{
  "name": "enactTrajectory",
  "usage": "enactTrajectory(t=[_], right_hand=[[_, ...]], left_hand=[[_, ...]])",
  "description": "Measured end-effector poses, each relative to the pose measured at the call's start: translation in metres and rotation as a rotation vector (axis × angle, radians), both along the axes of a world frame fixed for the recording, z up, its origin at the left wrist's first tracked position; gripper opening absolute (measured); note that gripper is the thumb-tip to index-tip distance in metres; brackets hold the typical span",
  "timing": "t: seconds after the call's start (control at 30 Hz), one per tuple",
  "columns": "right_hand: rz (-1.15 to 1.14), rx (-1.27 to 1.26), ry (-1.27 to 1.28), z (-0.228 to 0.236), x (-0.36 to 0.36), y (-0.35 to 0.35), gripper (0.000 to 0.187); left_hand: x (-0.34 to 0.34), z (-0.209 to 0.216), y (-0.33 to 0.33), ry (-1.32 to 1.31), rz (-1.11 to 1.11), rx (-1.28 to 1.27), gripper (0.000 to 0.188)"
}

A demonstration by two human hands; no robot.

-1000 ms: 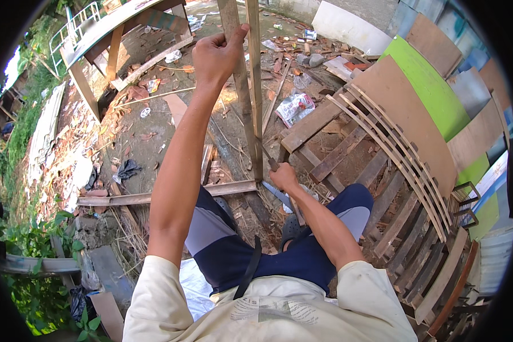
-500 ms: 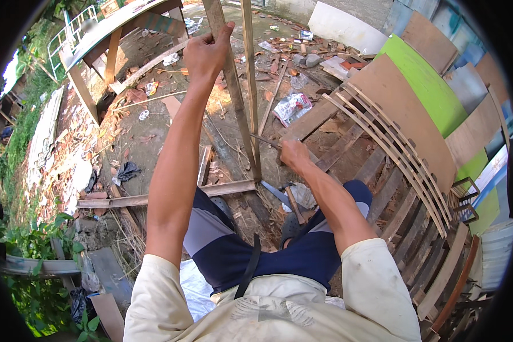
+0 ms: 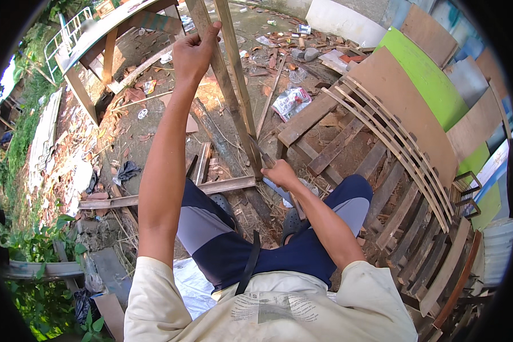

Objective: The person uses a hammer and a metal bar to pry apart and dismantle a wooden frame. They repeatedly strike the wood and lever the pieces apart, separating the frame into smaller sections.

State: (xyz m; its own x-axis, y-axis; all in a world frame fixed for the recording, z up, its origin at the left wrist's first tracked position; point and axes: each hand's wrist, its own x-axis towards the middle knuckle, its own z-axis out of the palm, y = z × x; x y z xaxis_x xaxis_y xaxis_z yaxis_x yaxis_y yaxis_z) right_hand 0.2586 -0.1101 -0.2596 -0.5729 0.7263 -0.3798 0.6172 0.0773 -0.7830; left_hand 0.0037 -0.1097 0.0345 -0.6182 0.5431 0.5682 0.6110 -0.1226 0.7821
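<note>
My left hand is wrapped round an upright wooden batten near its top. A second batten stands close on its right, and the two meet low down by a wooden piece running left. My right hand grips a slim tool with a thin, dark shaft; its exact kind is unclear. The tool's tip is at the battens' lower part. Below my right hand lie a blue blade, perhaps a saw's, and a wooden handle, partly hidden by my forearm.
A slatted wooden pallet-like frame lies to my right, with thin curved-looking strips on it. Brown and green boards lean behind. A wooden table stands far left. Rubble, leaves and a plastic packet litter the ground.
My right hand has moved down and to the left with the tool, closer to the battens' foot, and the tool points more steeply. My left hand and the battens' tops have shifted slightly left.
</note>
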Motion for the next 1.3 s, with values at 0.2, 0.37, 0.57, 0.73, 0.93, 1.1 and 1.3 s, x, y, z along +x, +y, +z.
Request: enactTrajectory(t=[0.2,0.37,0.57,0.73,0.93,1.1,1.3], right_hand=[[-0.121,0.237,0.014,-0.033,-0.006,-0.011,0.044],[-0.086,0.126,0.004,-0.022,-0.013,-0.008,0.050],[0.011,0.126,0.056,-0.004,-0.002,-0.018,0.050],[-0.006,0.134,0.068,-0.005,-0.002,-0.025,0.050],[-0.135,0.035,0.087,-0.010,-0.012,-0.033,0.045],[-0.198,-0.263,0.249,-0.035,-0.025,-0.035,0.035],[-0.193,-0.810,0.511,-0.029,-0.035,-0.029,0.028]], left_hand=[[0.011,0.006,-0.002,-0.017,-0.020,-0.035,0.059],[0.009,-0.006,-0.002,-0.078,-0.022,0.074,0.061],[0.013,-0.043,0.000,-0.280,-0.186,0.221,0.061],[0.033,-0.104,0.008,-0.147,-0.213,0.308,0.060],[0.032,-0.137,0.032,-0.194,-0.250,0.365,0.050],[0.034,-0.126,0.045,-0.264,-0.239,0.367,0.052],[0.012,-0.130,0.048,-0.334,-0.290,0.366,0.049]])
